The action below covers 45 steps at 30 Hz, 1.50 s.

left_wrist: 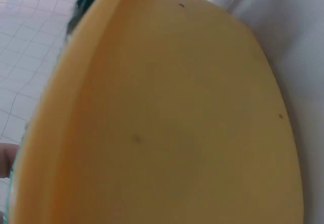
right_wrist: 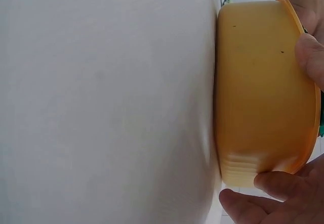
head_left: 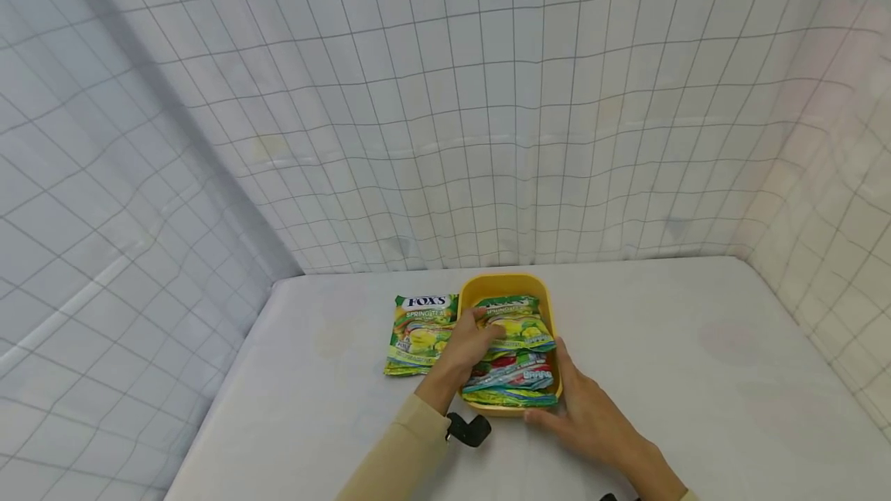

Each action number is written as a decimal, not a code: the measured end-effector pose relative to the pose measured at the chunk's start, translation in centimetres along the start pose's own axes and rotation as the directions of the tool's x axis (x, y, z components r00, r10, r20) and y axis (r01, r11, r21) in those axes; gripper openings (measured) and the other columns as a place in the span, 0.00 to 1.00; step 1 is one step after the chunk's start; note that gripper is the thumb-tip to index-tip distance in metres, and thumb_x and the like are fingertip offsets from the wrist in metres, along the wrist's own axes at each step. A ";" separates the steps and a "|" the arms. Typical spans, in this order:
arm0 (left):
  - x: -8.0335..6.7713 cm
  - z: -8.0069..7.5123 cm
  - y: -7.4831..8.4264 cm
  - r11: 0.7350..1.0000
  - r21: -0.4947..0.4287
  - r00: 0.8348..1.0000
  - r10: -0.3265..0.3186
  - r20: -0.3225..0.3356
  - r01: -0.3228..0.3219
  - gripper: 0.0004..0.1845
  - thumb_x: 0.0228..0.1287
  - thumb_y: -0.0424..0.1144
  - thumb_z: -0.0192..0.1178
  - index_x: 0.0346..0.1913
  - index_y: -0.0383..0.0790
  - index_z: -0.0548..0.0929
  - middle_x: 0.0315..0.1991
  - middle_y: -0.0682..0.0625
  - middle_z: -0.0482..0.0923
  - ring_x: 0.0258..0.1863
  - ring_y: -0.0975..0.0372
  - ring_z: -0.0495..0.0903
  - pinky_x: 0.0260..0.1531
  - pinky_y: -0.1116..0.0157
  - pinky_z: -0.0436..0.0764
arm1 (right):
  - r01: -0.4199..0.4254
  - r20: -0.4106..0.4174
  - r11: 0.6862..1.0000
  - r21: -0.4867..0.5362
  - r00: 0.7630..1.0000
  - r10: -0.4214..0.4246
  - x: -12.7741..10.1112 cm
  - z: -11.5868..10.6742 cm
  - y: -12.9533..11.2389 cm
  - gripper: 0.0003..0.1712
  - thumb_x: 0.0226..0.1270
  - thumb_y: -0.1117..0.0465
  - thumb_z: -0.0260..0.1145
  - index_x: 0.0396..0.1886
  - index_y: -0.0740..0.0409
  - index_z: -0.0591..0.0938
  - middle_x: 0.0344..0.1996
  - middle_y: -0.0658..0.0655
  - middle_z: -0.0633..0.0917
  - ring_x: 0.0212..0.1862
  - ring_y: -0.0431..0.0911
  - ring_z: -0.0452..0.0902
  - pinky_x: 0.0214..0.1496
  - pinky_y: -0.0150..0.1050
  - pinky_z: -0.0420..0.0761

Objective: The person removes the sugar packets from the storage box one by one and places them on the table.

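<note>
Pressing the top candy packet low in frame, the left hand curled on it; the right hand steadied the yellow tub with straight fingers.

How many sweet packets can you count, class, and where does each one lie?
4 show. One packet lies flat on the table, left of the yellow tub. Three are stacked in the tub: a green, a red, another green nearest. More may hide beneath.
</note>
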<state>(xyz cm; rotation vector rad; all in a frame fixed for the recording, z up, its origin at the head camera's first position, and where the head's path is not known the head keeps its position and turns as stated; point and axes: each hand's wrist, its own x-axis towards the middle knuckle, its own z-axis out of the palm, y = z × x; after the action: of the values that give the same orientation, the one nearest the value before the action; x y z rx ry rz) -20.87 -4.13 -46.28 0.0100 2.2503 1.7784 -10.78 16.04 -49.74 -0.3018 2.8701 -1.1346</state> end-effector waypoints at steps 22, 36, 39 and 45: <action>0.2 0.4 0.1 0.993 -0.108 0.997 0.028 -0.068 -0.035 0.30 0.71 0.35 0.62 0.72 0.32 0.66 0.73 0.34 0.61 0.63 0.45 0.69 0.59 0.45 0.71 | -0.015 0.007 1.000 -0.012 1.000 0.015 0.1 -0.1 0.2 0.72 0.56 0.26 0.69 0.83 0.61 0.43 0.74 0.69 0.65 0.71 0.63 0.66 0.68 0.61 0.69; 1.3 0.2 0.2 0.990 -0.138 1.000 0.002 -0.020 -0.005 0.33 0.65 0.30 0.67 0.71 0.30 0.68 0.73 0.31 0.59 0.68 0.39 0.65 0.62 0.42 0.70 | 0.006 -0.001 1.000 -0.021 1.000 -0.006 0.1 0.0 0.1 0.72 0.57 0.26 0.69 0.82 0.65 0.45 0.72 0.72 0.66 0.69 0.64 0.68 0.66 0.60 0.71; 1.3 0.1 0.2 0.984 -0.179 1.000 -0.006 0.006 0.007 0.33 0.66 0.29 0.66 0.72 0.31 0.67 0.75 0.31 0.56 0.69 0.39 0.64 0.62 0.43 0.71 | 0.015 -0.005 1.000 -0.022 1.000 -0.015 0.0 -0.2 0.0 0.72 0.57 0.26 0.69 0.82 0.65 0.45 0.72 0.73 0.66 0.69 0.64 0.68 0.66 0.60 0.71; 1.1 0.2 0.1 0.973 -0.230 1.000 -0.021 0.016 0.024 0.33 0.66 0.26 0.65 0.73 0.33 0.67 0.75 0.31 0.54 0.50 0.50 0.72 0.46 0.54 0.75 | 0.012 -0.004 1.000 -0.018 1.000 -0.012 0.0 0.0 0.2 0.72 0.57 0.27 0.70 0.82 0.65 0.44 0.72 0.72 0.67 0.69 0.64 0.69 0.66 0.60 0.71</action>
<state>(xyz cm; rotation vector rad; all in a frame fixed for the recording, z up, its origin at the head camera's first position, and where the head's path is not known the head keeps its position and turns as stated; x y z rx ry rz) -21.94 -3.74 -46.41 -0.0494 2.0135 2.0085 -10.84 16.13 -49.87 -0.3180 2.8870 -1.1136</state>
